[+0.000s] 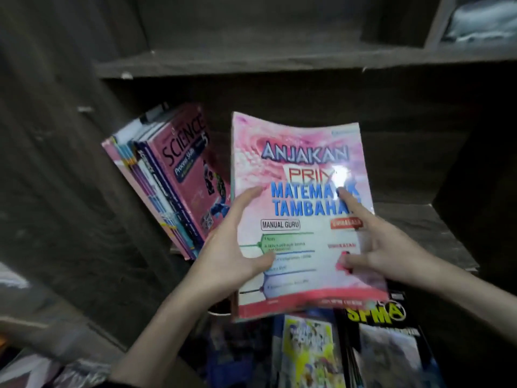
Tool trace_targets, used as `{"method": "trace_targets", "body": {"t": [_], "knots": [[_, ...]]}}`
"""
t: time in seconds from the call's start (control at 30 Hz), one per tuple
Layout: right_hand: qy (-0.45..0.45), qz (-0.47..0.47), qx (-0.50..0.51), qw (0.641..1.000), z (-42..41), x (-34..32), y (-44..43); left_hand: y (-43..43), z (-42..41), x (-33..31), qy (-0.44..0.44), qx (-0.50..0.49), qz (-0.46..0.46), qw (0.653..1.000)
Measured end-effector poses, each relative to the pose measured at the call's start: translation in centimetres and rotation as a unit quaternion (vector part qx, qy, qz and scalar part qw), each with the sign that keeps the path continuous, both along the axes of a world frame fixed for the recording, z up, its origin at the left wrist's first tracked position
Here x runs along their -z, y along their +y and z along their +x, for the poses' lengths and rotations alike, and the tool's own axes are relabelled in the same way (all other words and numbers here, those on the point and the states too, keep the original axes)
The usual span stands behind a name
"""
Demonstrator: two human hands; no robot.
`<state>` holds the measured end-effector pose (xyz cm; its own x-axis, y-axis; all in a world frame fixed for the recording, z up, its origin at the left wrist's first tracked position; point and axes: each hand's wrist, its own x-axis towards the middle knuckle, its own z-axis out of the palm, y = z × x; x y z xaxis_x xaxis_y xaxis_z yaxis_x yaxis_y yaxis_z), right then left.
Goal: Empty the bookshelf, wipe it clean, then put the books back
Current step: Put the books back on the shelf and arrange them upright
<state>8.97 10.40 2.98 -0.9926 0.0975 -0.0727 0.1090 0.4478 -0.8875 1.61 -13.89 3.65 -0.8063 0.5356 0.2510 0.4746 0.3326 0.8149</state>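
Observation:
I hold a pink workbook (302, 208), titled "Anjakan Prima Matematik Tambahan", upright in front of the dark wooden bookshelf (419, 219). My left hand (229, 247) grips its left edge, with thumb and index finger on the cover. My right hand (386, 247) holds the right edge, its index finger and thumb lying on the cover and the other fingers hidden behind the book. At the left end of the shelf a row of books (156, 186) leans to the left, with a pink "Science Process Skills 5" book (187, 175) facing me.
The upper shelf board (251, 63) runs above. The shelf side wall (70, 191) stands on the left. Below the held book lie a black "SPM" book (377, 317) and a yellow-covered book (307, 351). A dark round cup-like thing (221, 306) sits under my left wrist.

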Motion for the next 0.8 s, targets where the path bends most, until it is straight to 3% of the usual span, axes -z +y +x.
{"method": "trace_targets", "body": {"t": [0.1,0.17,0.27,0.57,0.8], "knots": [[0.117,0.103,0.008,0.988,-5.3,0.6,0.3,0.6,-2.5,0.5,0.091,-0.043,-0.013,0.995],[0.157,0.080,-0.001,0.984,-8.5,1.7,-0.1,1.1,-4.2,1.7,0.116,-0.090,-0.013,0.989],[0.165,0.016,0.002,0.986,-13.1,3.4,-0.9,1.7,-6.4,4.5,0.136,-0.148,0.008,0.980],[0.210,0.074,-0.050,0.974,-22.1,8.0,-2.5,1.8,-10.8,11.8,0.240,-0.278,0.047,0.929],[0.197,0.079,-0.110,0.971,-26.2,8.1,-3.0,3.1,-12.1,13.9,0.258,-0.345,0.016,0.902]]}}
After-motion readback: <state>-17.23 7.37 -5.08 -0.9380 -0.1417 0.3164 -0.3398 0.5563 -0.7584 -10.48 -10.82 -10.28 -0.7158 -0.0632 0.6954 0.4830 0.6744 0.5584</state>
